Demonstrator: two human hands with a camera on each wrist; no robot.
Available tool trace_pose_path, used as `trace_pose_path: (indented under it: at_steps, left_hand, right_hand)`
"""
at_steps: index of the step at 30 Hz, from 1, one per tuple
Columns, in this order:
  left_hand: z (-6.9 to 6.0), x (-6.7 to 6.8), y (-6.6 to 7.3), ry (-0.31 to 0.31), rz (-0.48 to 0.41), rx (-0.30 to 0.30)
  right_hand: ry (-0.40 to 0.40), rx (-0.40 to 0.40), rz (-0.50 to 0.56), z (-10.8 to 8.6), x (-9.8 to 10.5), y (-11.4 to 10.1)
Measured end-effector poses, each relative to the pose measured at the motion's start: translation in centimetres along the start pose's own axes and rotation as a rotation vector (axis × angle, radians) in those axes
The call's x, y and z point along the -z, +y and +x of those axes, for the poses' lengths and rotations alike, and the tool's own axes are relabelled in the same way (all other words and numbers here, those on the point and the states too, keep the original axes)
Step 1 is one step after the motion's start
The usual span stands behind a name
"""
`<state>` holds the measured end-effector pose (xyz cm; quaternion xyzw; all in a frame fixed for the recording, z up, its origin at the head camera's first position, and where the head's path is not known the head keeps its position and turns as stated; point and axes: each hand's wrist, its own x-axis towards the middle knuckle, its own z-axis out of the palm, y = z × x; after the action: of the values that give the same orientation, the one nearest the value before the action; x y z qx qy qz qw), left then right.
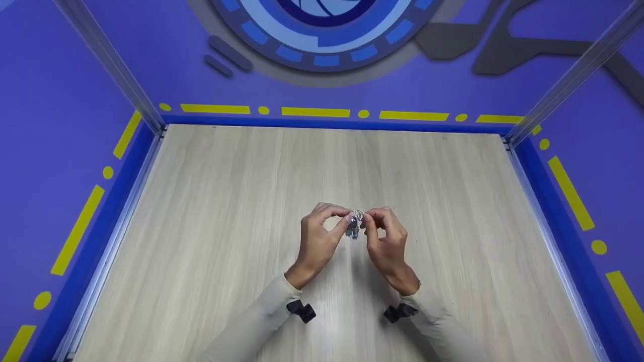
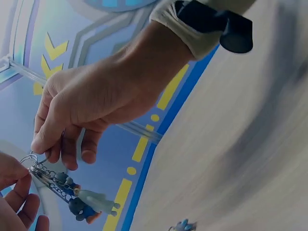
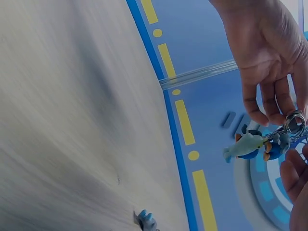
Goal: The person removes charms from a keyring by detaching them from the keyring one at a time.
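With the thumb and fingertips of my left hand [image 1: 316, 240] I pinch one side of a silver key ring [image 3: 288, 124], and my right hand [image 1: 391, 246] is clamped on the other side of it, thumb against forefinger. In the head view the ring is just below and right of the middle of the frame, held up over the wood-grained table [image 1: 226, 226]. Fine chains [image 2: 45, 172] run from it to a cluster of little figures: a pale mint figure [image 3: 246, 144] and blue figures with grey heads [image 2: 75, 206], all touching one another at the lower left in the left wrist view. At the bottom edge of that view there's another small grey-blue figure [image 2: 185, 225], cut off; I can't tell what it hangs from or lies on. My pale sleeves [image 1: 251, 317] come in from the bottom of the head view, a black device [image 1: 302, 311] at each wrist. Blue-purple walls [image 1: 45, 125] with yellow dashes and dots fill the top and both sides of the frame
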<state>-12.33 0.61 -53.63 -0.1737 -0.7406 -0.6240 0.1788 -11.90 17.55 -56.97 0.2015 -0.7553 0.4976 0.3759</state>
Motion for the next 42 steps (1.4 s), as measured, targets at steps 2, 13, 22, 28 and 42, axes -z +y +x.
trace_pose_path:
  at_steps: [2, 13, 22, 28, 42]
  left_hand:
    - [0.14, 0.12, -0.14, -0.003, 0.026, -0.056]
    - [0.23, 0.49, -0.31, -0.080, 0.166, -0.177]
    - [-0.06, 0.24, 0.09, -0.137, 0.029, 0.020]
    - [-0.30, 0.22, -0.03, -0.184, -0.102, 0.149]
    - [-0.43, 0.67, -0.34, -0.257, -0.173, 0.275]
  right_hand:
    - [-0.013, -0.012, -0.002, -0.01, 0.03, 0.03]
    - [-0.068, 0.013, -0.044, -0.02, 0.10, 0.20]
    - [-0.009, 0.133, -0.031, 0.14, 0.05, 0.19]
    - [0.045, 0.171, -0.037, 0.29, -0.02, 0.03]
    - [0.048, 0.158, -0.044, 0.05, 0.20, 0.17]
